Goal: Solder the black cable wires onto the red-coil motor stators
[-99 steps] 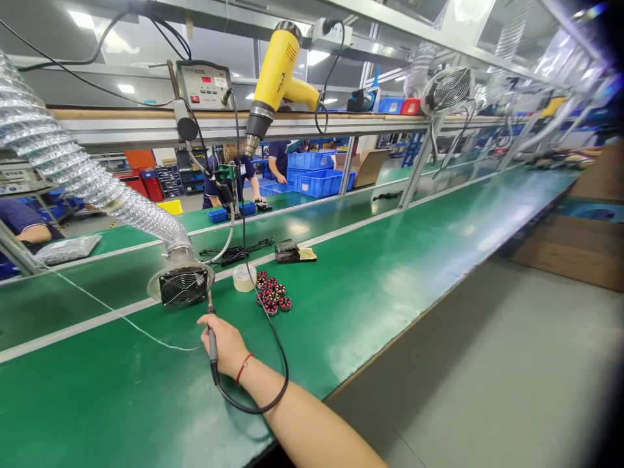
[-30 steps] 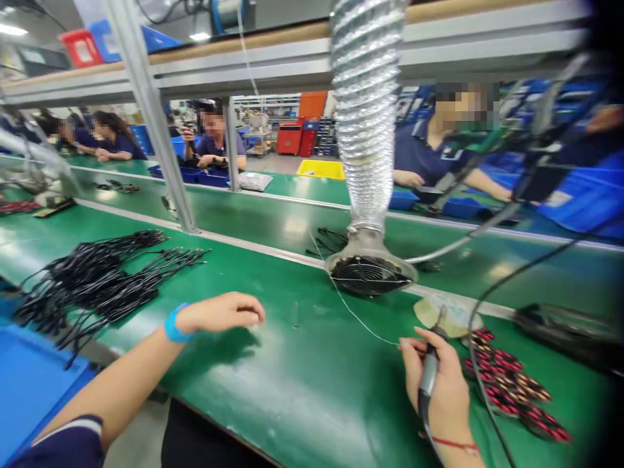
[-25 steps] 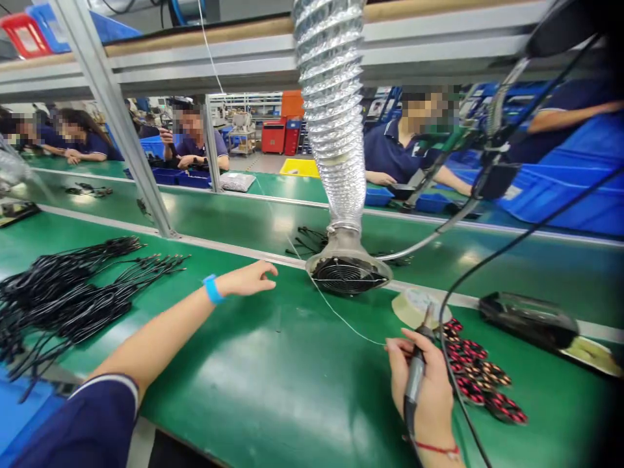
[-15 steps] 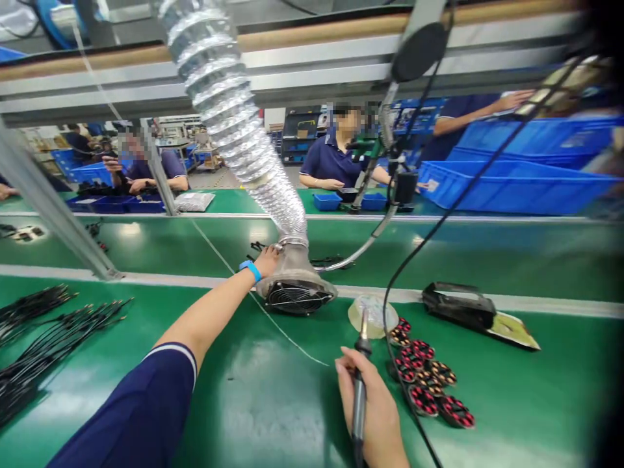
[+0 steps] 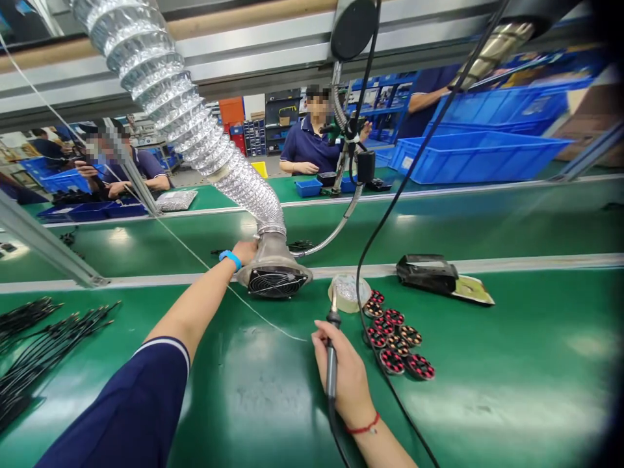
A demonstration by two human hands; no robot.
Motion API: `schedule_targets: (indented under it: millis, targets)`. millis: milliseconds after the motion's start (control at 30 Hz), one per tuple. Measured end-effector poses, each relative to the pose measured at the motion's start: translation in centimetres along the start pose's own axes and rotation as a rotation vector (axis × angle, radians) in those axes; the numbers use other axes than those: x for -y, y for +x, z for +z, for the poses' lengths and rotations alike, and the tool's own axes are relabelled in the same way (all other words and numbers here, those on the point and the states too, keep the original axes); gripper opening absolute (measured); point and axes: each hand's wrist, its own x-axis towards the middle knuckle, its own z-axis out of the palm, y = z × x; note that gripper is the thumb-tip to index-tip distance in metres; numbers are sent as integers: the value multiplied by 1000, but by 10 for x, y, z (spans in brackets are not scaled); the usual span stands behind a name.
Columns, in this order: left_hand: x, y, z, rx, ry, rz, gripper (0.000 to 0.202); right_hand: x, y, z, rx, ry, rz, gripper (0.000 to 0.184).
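My right hand (image 5: 344, 370) holds a soldering iron (image 5: 332, 370) like a pen. Its tip points up and away, over or beside a round translucent dish-like piece (image 5: 351, 294). Stretched forward, my left hand (image 5: 245, 249) is at the side of a fume extractor hood (image 5: 273, 250) with a fan grille (image 5: 277, 284); its fingers are hidden behind the hood's neck. A thin pale wire (image 5: 244, 301), apparently solder, slants down from the upper left, its end near my right fingertips. Several round motor stators (image 5: 394, 341), some with red windings and some copper-coloured, lie right of the iron.
Black cables (image 5: 53, 344) lie in bundles at the left. A black holder (image 5: 426, 273) with a yellowish pad stands back right. A silver duct (image 5: 195, 130) and a hanging black cord (image 5: 385, 214) cross the view. Co-workers and blue bins (image 5: 478, 159) are beyond the belt.
The view has shifted, so most things sit further left and higher. My left fingers, partly visible before, have gone behind the hood's neck. My right hand keeps its grip on the soldering iron.
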Motion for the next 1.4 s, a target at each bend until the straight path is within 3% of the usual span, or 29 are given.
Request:
schedule_targets:
  millis: [133, 300, 400, 533, 700, 833, 933, 1100, 1200, 1267, 1400]
  targets:
    - [34, -42, -24, 55, 49, -181, 39, -3, 1, -2, 13, 28, 70, 21]
    - [68, -134, -35, 161, 59, -220, 41, -9, -2, -7, 21, 53, 164, 26]
    - [71, -200, -20, 205, 58, -205, 41, -10, -5, -12, -28, 74, 269, 31]
    - [61, -277, 13, 249, 80, -164, 39, -8, -9, -16, -78, 108, 370, 35]
    - [53, -338, 43, 289, 108, -21, 40, -9, -12, -13, -108, 83, 407, 37]
    - [47, -349, 40, 289, 104, 55, 55, -8, -11, -9, -80, 83, 420, 37]
    - [24, -330, 37, 280, 20, 69, 68, -6, -8, -9, -82, 91, 407, 36]
    - [-33, -272, 55, 92, 10, -102, 42, 0, -6, -10, -97, 119, 352, 34]
    - [-52, -255, 66, 51, -13, -182, 24, 6, -6, -14, -114, 149, 306, 32]
    - [-61, -260, 71, 58, -41, -88, 19, 7, -6, -18, -142, 171, 248, 32]
    - [-92, -287, 81, 8, -82, 258, 19, -9, -4, -20, -189, 214, 106, 39]
